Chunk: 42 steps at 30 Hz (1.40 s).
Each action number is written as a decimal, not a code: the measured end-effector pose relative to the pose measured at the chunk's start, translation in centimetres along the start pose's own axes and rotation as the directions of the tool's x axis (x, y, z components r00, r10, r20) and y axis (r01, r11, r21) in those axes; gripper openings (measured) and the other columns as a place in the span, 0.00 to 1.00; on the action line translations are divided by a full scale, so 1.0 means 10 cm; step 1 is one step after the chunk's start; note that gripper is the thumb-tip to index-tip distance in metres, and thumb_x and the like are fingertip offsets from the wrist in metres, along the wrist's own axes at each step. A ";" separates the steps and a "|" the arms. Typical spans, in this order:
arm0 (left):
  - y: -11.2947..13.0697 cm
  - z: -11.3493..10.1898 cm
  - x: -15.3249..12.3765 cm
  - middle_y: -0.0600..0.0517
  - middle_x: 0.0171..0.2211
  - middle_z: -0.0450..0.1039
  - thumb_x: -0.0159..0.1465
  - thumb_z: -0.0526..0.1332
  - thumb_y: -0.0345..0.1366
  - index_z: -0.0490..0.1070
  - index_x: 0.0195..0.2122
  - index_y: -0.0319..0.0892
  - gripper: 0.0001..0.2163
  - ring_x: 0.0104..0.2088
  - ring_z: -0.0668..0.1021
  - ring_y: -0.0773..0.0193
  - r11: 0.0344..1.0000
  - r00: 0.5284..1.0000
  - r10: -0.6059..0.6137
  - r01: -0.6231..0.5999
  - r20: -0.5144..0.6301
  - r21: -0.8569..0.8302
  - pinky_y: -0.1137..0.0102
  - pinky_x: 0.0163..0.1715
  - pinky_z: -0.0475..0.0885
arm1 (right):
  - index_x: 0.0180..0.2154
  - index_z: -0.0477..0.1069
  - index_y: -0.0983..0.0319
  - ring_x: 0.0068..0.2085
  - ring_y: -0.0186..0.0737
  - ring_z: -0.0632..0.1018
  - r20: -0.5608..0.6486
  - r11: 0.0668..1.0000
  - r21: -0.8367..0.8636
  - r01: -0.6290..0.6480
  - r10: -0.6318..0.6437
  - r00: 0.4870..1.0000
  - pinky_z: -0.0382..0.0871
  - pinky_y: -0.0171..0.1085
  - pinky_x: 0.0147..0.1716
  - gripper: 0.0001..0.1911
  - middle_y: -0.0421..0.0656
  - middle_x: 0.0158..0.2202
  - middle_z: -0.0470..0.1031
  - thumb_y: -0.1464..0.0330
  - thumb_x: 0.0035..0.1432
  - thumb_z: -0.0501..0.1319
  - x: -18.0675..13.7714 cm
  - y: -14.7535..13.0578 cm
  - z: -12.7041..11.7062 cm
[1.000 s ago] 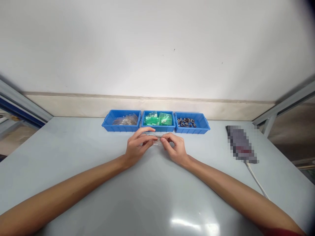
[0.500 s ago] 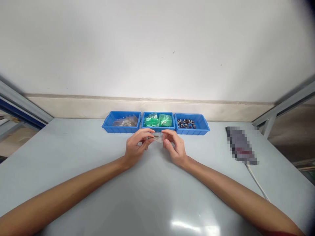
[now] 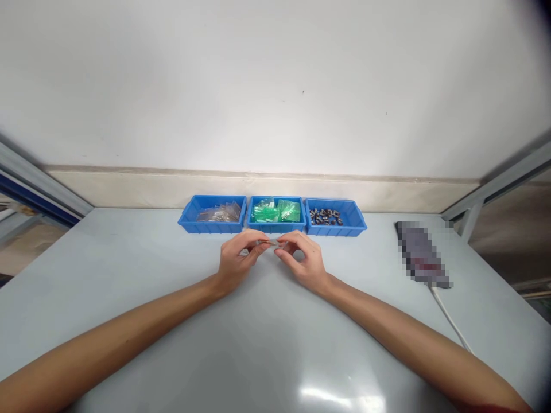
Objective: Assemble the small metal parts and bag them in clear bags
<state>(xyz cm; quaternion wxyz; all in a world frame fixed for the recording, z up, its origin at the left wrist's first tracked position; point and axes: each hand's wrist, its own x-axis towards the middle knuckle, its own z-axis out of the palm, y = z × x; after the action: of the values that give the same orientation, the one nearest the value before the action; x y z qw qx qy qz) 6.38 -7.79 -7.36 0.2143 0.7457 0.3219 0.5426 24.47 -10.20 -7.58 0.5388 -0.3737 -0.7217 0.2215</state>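
Clear plastic strip (image 3: 271, 243) lies between your hands, long axis running roughly left-right, level. Your left hand (image 3: 238, 261) pinches its left end; your right hand (image 3: 302, 263) closes fingertips on its right end, both nearly shut. Middle blue bin (image 3: 275, 230) with green packets (image 3: 276, 210) sits just beyond your grip, above the pale table (image 3: 129, 252).

The person's left forearm (image 3: 107, 338) and right forearm (image 3: 400, 327) are angling inward from either side. The left hand (image 3: 239, 261) and right hand (image 3: 306, 264) are curling just in front of the middle blue bin (image 3: 276, 229), their fingertips (image 3: 279, 241) pinching close together, palms facing each other.
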 end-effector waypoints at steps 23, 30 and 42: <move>0.04 -0.02 0.04 0.49 0.35 0.78 0.62 0.62 0.40 0.71 0.48 0.42 0.15 0.31 0.77 0.66 0.953 0.937 -0.284 0.300 0.204 -0.052 0.75 0.30 0.72 | 0.35 0.71 0.62 0.25 0.33 0.76 -0.041 0.991 0.081 -0.107 0.111 0.993 0.71 0.32 0.29 0.03 0.40 0.27 0.76 0.70 0.60 0.59 -0.02 -0.01 0.00; 0.03 -0.02 0.01 0.53 0.26 0.76 0.64 0.60 0.38 0.72 0.39 0.40 0.07 0.19 0.70 0.73 0.935 0.944 -0.255 0.296 0.209 -0.194 0.77 0.20 0.66 | 0.42 0.69 0.61 0.23 0.32 0.76 0.037 0.976 0.176 -0.131 0.127 0.991 0.71 0.32 0.27 0.06 0.39 0.25 0.77 0.69 0.62 0.57 -0.04 0.01 0.00; 0.01 -0.02 0.00 0.54 0.24 0.73 0.63 0.62 0.37 0.73 0.36 0.40 0.06 0.20 0.70 0.73 0.968 0.961 -0.211 0.231 0.181 -0.097 0.77 0.23 0.67 | 0.38 0.68 0.61 0.25 0.32 0.73 0.065 0.980 0.145 -0.136 0.128 0.990 0.69 0.32 0.27 0.05 0.39 0.26 0.72 0.66 0.62 0.57 -0.03 0.02 0.01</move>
<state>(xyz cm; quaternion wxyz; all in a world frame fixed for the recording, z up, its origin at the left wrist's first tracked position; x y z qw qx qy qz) 6.20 -7.86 -7.27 0.3436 0.7344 0.3516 0.4680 24.50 -10.29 -7.93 0.5292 -0.3732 -0.6913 0.3206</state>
